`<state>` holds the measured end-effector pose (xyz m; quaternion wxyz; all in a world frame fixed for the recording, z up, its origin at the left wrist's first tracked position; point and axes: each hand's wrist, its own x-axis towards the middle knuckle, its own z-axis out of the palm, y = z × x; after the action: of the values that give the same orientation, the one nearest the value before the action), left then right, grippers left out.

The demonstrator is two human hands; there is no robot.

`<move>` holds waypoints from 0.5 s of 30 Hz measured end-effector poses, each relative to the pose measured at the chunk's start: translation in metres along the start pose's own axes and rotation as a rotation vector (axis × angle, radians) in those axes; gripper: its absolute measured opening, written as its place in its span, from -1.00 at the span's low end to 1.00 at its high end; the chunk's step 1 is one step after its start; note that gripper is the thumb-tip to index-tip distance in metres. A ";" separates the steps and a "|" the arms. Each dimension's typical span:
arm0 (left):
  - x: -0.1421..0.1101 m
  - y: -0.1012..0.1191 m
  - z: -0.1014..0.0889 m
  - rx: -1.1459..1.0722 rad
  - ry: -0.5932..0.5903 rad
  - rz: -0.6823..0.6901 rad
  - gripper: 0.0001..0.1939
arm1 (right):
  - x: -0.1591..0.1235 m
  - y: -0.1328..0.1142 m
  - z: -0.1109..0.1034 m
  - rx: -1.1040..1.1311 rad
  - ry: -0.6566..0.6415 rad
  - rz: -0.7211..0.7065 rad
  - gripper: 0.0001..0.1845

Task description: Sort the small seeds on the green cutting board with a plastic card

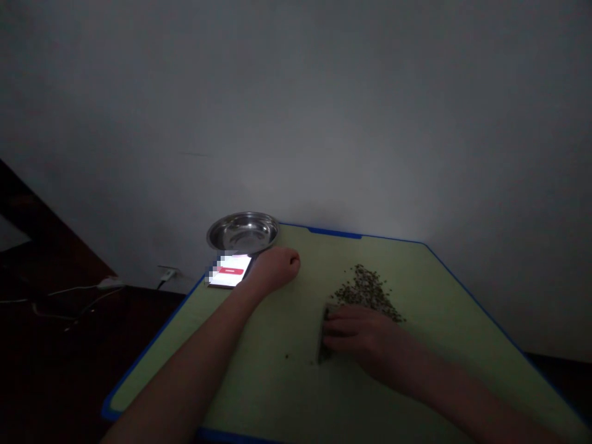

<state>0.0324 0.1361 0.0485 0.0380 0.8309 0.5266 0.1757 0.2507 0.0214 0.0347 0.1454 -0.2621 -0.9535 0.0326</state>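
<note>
My left hand point(276, 269) is closed in a fist above the table, just right of a lit phone point(229, 271); whatever its fingers hold, if anything, is hidden. Behind it stands a shallow round metal bowl point(243, 231). My right hand point(358, 336) has its fingers bent over a small greyish box-like thing point(320, 342) on the table; only its left edge shows, so its exact kind is unclear. Touching or close beyond the right hand lies a loose heap of small dark and pale seeds or grains point(367, 293).
The light green table point(259, 394) has a blue rim and stands against a grey wall point(324, 111). A single dark grain point(287, 356) lies apart from the heap. At left, a white power strip point(111, 282) and cords lie near the dark floor. The room is dim.
</note>
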 end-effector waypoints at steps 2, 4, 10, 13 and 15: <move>-0.001 -0.003 0.006 -0.019 -0.017 -0.008 -0.70 | -0.010 0.002 -0.006 -0.004 0.012 0.015 -0.75; -0.003 -0.006 0.010 -0.055 -0.040 -0.012 -0.70 | -0.016 0.004 -0.013 -0.014 0.053 0.032 -0.70; -0.003 -0.015 0.016 -0.187 -0.068 -0.022 -0.66 | 0.008 -0.008 -0.019 -0.116 0.165 0.011 -0.72; -0.005 -0.016 0.016 -0.247 -0.029 -0.085 -0.64 | 0.033 -0.022 -0.007 -0.125 0.046 -0.076 -0.80; -0.006 -0.016 0.015 -0.277 -0.010 -0.127 -0.64 | 0.044 -0.030 0.001 -0.122 0.006 -0.120 -0.83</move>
<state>0.0218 0.1396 0.0288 0.1659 0.7837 0.5487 0.2395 0.1998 0.0181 0.0492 0.1338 -0.2132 -0.9672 -0.0354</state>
